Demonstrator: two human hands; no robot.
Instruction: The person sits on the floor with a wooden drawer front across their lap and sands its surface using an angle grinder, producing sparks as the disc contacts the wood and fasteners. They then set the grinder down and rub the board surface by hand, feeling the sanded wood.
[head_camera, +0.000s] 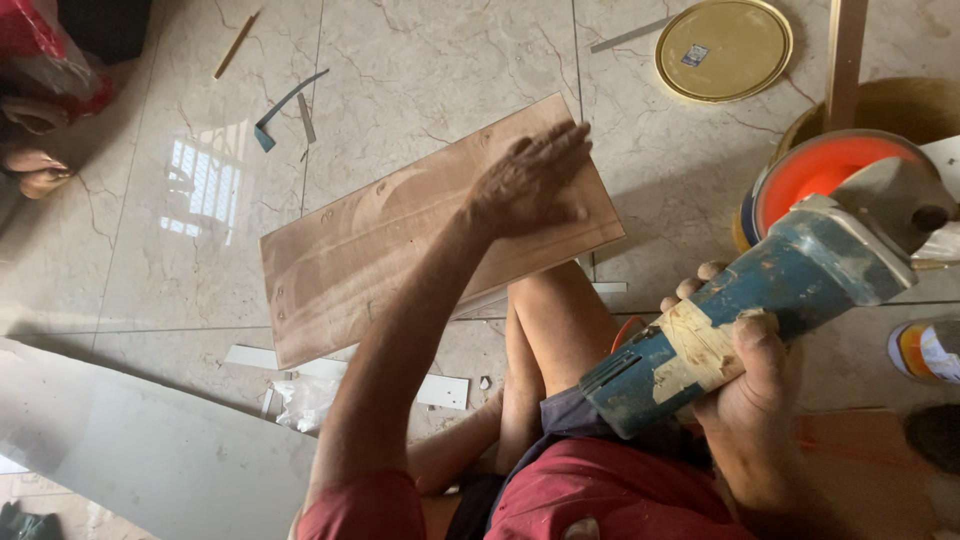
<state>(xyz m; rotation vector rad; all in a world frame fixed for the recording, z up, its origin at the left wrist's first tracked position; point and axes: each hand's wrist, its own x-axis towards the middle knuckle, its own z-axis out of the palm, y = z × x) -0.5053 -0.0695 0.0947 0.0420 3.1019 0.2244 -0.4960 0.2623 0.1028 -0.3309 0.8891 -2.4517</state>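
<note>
My left hand (530, 180) lies flat, fingers together, on the right end of a brown wooden board (370, 240) that rests tilted over my knee on the tiled floor. My right hand (745, 385) grips the worn blue body of an angle grinder (760, 290), held up at the right. The grinder's orange disc and grey guard (850, 180) point away from me, clear of the board.
A round yellow lid (723, 47) lies at the top right beside a brown bucket (900, 105). A grey panel (130, 440) lies at the lower left. White strips (440, 388) and scraps litter the floor. Another person's feet (35, 165) show at the far left.
</note>
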